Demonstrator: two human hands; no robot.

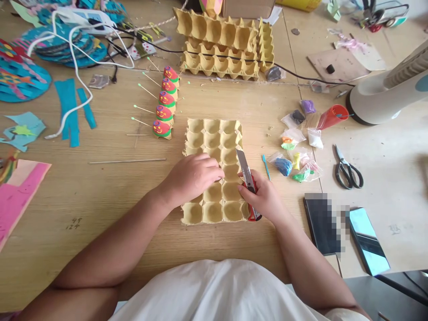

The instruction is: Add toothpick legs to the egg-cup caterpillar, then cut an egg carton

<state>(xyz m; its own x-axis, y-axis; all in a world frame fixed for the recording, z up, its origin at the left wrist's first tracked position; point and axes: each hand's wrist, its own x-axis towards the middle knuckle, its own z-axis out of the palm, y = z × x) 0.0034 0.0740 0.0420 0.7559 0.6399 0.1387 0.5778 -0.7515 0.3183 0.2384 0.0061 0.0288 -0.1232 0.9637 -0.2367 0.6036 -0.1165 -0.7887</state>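
A tan cardboard egg carton [211, 213] with rows of cups lies open side up on the table in front of me. My left hand [197, 174] rests over its left and middle columns, fingers bent and pinching a ridge between the cups. Beside the carton's right edge, my right hand [262, 196] grips a red-and-black utility knife [248, 176]. Its wide blade is slid out and points away from me, over the right column. The fingertips of my left hand are partly hidden behind the ridge.
Beyond the carton stand painted egg-cup pieces [164, 99] with sticks poking out. More egg cartons [220, 60] are stacked at the back. To the right lie bags of coloured clay [284, 166], scissors [348, 171], two phones [369, 240] and a white appliance [384, 96]. A white cable [75, 62] loops at left.
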